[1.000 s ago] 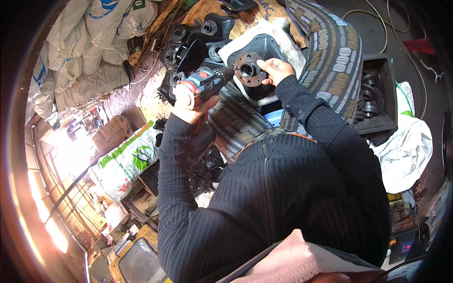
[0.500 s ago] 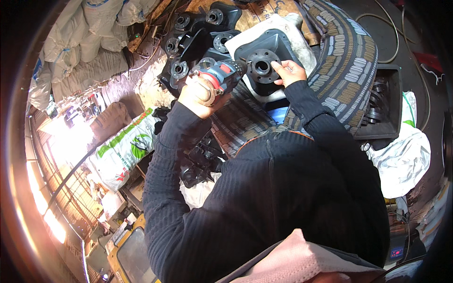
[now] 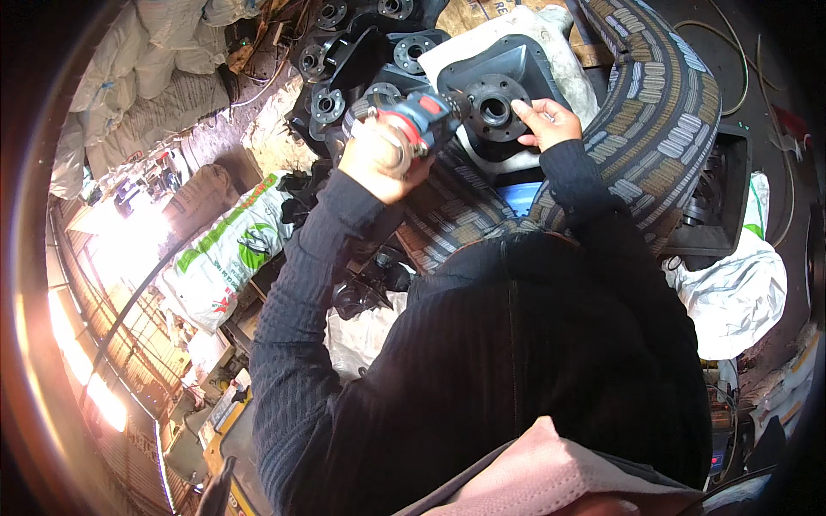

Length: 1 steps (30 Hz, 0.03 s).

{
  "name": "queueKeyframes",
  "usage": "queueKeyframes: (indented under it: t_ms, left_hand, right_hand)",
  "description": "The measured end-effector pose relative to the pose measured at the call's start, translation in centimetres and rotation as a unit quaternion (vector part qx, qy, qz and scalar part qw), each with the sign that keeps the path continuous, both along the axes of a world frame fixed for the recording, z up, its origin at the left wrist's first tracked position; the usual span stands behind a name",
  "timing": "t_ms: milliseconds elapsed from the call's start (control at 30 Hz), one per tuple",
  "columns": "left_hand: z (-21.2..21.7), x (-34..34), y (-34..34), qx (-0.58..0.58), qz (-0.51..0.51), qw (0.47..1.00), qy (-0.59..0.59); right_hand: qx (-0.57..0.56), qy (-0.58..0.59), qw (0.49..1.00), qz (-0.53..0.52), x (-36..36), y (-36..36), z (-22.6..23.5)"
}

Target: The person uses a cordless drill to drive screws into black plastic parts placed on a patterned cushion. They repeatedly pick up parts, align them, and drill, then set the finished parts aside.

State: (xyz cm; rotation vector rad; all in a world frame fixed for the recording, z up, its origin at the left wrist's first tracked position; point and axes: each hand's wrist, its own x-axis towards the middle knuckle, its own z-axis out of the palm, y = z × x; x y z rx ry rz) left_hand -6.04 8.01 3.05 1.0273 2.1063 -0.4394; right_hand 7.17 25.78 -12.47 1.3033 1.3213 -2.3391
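My left hand [image 3: 377,159] grips a blue and red cordless power tool [image 3: 419,119] whose nose points right at a black metal housing [image 3: 503,82] with a round bolted flange [image 3: 494,106]. My right hand [image 3: 547,122] rests its fingers on the right edge of that flange. The housing lies on a white cloth [image 3: 551,39] laid over a large tyre [image 3: 662,129]. Both my arms wear dark ribbed sleeves.
Several similar black flanged castings [image 3: 344,64] are piled behind the tool. Filled sacks [image 3: 163,95] are stacked at upper left; a green and white sack [image 3: 225,258] lies lower left. A dark crate [image 3: 718,202] and a white plastic bag [image 3: 740,297] sit at right.
The view has shifted so the housing and hands sit higher in the picture. My left hand has brought the tool's nose closer to the flange; my right hand stays on the flange edge.
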Motion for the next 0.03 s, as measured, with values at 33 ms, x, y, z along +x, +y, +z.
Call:
queueKeyframes:
  t_ms: [33]
  left_hand:
    - [0.37, 0.33, -0.16, 0.002, 0.001, 1.000, 0.003]
  right_hand:
    - [0.002, -0.001, 1.000, 0.010, 0.00, 0.06, -0.12]
